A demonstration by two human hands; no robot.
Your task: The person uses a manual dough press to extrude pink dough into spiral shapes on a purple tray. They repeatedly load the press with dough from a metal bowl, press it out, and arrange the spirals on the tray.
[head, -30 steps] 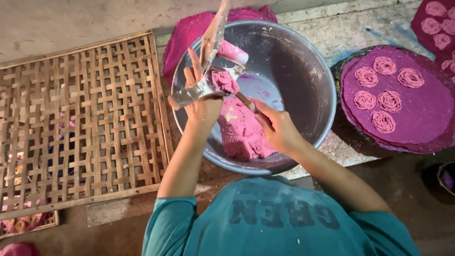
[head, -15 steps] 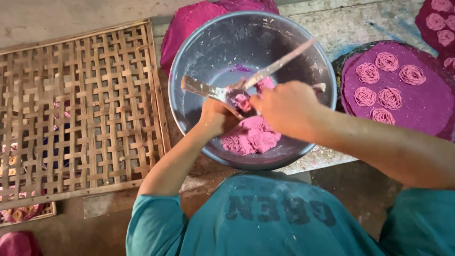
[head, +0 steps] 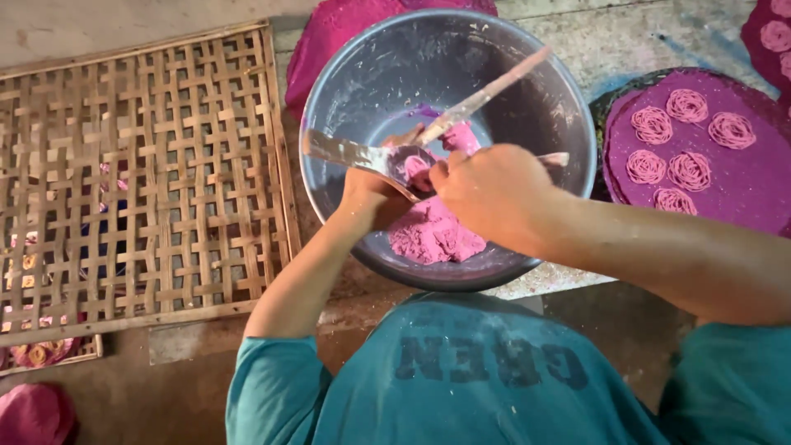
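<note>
Right hand [head: 494,194] grips a spatula [head: 486,95], left hand [head: 371,194] clamps a ladle [head: 362,155] over the bowl [head: 568,107]; I'm scraping pink dough [head: 432,235], next push needs firm pressure.

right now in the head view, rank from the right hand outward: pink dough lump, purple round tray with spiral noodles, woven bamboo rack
From the right hand:
1. Pink dough lump in the round metal bowl, just below-left of the hand.
2. Purple round tray with spiral noodles, off to the right.
3. Woven bamboo rack, far left, beyond the left hand.

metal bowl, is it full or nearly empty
Nearly empty: the metal bowl holds only a lump of pink dough at the bottom, its smeared walls bare.
</note>
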